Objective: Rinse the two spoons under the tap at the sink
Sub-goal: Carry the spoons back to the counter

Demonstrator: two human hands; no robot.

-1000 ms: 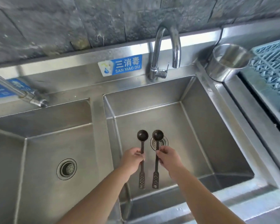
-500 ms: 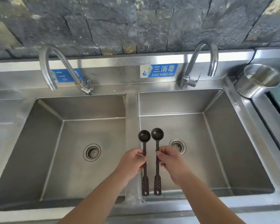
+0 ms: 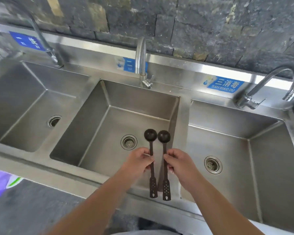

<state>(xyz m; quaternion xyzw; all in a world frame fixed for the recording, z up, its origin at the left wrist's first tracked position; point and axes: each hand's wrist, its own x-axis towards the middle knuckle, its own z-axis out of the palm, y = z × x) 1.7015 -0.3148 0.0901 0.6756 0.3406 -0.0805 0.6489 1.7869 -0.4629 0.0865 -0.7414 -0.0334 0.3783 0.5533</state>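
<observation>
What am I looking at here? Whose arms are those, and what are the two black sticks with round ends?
This picture comes from a camera worn on a person's head, looking down, so the arms reaching in from the bottom are that person's own. There is no machine here, only two bare hands.

The left hand pinches one dark spoon by its handle, and the right hand pinches the other spoon. The round ends are the spoon bowls, pointing away from the person, side by side.

Below them is a long steel sink with three basins, each with a round drain. The spoons hang over the right part of the middle basin. A curved tap stands behind that basin, with more taps at the sides. No water is running that I can see. Blue signs are stuck on the back ledge.
</observation>
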